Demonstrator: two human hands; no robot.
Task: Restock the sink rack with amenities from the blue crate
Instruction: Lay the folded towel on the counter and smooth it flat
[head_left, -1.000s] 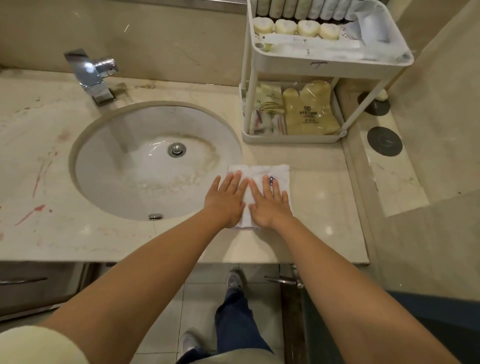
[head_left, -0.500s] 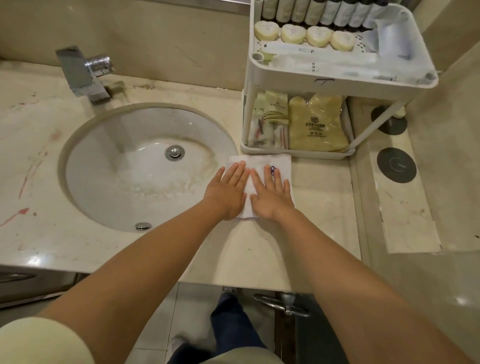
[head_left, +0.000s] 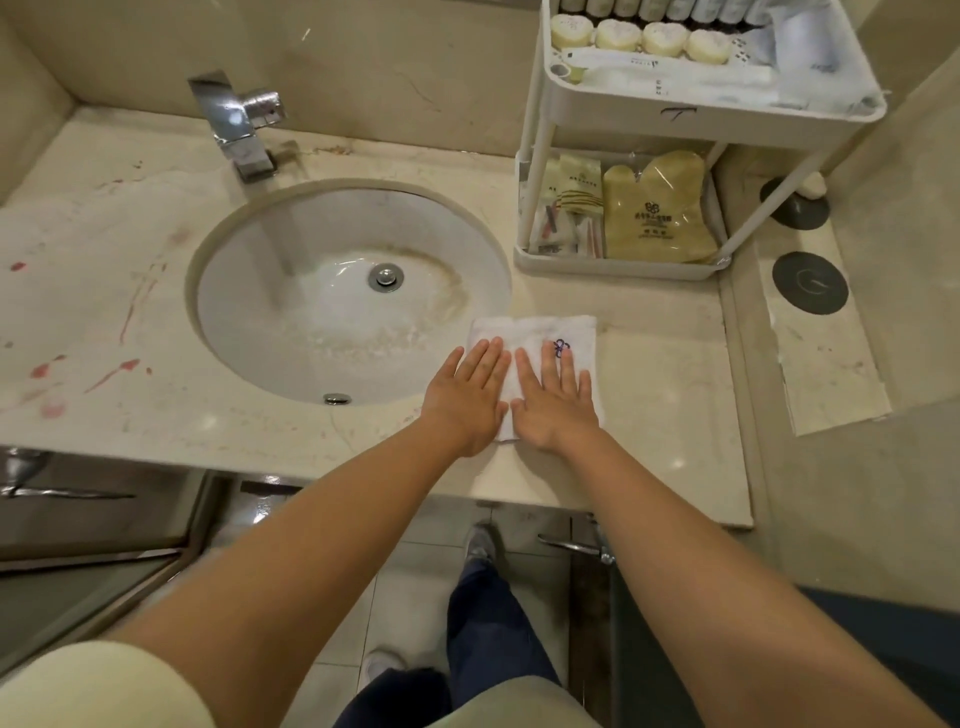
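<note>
Marble counter (head_left: 660, 415) with sink (head_left: 311, 291), two-shelf rack (head_left: 701, 111) at back right, folded towel (head_left: 530, 330) in front of it.
Flat on the towel lie the left hand (head_left: 470, 397) and right hand (head_left: 553, 402), fingers straight, likely smoothing it square beside the sink's rim. Bare counter to its right leaves room, and the rack's shelves look stocked. The blue crate cannot be made out.

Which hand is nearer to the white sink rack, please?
Right. The right hand lies flat on the folded white towel, straight in front of the sink rack; the left hand lies beside it on the towel's edge, over toward the sink basin.
</note>
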